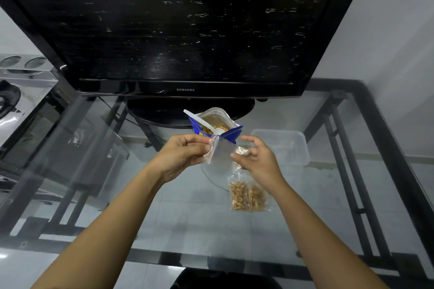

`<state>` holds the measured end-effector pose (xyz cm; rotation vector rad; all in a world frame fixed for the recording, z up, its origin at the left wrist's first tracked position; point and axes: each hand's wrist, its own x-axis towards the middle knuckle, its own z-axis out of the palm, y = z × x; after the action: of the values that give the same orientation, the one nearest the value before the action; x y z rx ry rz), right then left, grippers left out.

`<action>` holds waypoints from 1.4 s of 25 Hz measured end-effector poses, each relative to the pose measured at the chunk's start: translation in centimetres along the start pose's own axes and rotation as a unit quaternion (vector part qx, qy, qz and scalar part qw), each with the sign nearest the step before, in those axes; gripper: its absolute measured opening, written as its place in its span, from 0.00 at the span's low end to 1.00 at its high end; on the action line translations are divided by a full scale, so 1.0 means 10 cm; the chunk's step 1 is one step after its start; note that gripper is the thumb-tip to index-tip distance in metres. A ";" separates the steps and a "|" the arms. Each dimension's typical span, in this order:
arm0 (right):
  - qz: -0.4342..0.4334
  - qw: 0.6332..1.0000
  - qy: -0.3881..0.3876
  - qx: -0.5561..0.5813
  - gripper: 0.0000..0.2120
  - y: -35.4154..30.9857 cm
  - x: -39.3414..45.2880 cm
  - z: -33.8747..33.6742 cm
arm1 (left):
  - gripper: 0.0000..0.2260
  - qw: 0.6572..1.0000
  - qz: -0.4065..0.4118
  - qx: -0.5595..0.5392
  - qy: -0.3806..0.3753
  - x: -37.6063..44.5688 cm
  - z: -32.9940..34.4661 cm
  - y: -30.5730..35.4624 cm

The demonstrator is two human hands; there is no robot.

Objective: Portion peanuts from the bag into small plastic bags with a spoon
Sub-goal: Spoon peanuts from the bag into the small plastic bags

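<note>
A blue peanut bag (231, 133) stands open on the glass table, with a white plastic spoon (203, 122) resting inside it on the peanuts. Just in front of it I hold an empty small clear plastic bag (222, 150) above the table. My left hand (182, 153) pinches its left top edge. My right hand (257, 156) pinches its right side between thumb and fingers. A filled small bag of peanuts (247, 196) lies on the glass below my right hand.
A clear plastic lidded container (285, 145) sits on the glass table (164, 223) to the right of the peanut bag. A large black television (178, 30) on its stand fills the back of the table. Black table frame bars run along the edges.
</note>
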<state>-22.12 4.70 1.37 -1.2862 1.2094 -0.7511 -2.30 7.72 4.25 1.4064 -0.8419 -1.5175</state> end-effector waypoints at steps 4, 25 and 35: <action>0.015 0.993 -0.077 0.083 0.27 -0.02 0.01 -0.14 | 0.13 0.985 0.074 0.152 0.033 -0.01 -0.06 0.11; -0.257 0.936 0.059 -0.234 0.25 -0.08 0.21 0.24 | 0.14 0.968 0.146 0.184 0.082 0.16 -0.02 0.09; -0.120 0.973 0.113 -0.160 0.24 -0.02 0.45 0.13 | 0.07 0.926 0.116 0.240 0.268 0.81 -0.14 0.13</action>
<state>-19.68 0.83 0.32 -1.6695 1.4141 -0.9225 -0.49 -0.10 2.10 1.8766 -1.0181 -0.7024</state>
